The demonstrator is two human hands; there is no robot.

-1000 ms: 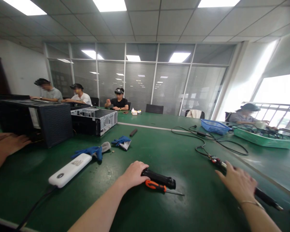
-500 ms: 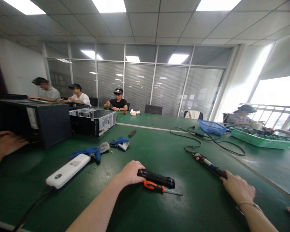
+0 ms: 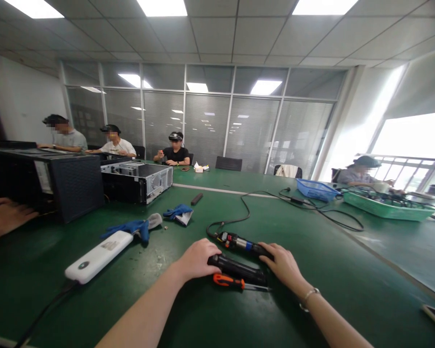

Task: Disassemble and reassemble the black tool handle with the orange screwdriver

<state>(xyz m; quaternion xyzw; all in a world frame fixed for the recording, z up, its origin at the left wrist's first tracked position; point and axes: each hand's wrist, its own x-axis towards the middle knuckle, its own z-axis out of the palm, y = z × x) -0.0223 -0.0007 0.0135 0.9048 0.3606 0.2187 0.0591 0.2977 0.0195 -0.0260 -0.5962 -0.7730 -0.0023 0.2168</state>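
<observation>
My left hand point(image 3: 200, 258) is closed on the near end of a black cylindrical tool point(image 3: 241, 269), perhaps a flashlight, lying on the green table point(image 3: 188, 314). Just in front of that tool, on my side, rests a screwdriver point(image 3: 230, 282) with an orange and black handle, its shaft pointing right. With fingers wrapped round its black end, my right hand point(image 3: 284, 266) grips a corded electric screwdriver point(image 3: 242, 244) that has a blue band and a red button. It lies beyond the black tool and close to it; its cable runs from the left end.
A white power strip point(image 3: 99, 257) and blue work gloves point(image 3: 130, 228) lie left. Behind them stand a black computer case point(image 3: 81, 181) and an opened case point(image 3: 155, 179). A co-worker's hand point(image 3: 9, 217) reaches in at left. Blue point(image 3: 317, 189) and green baskets point(image 3: 387, 208) sit right.
My right hand has brought the electric screwdriver leftward, next to the black tool, and its cable has swung left too. My left hand has stayed almost in place.
</observation>
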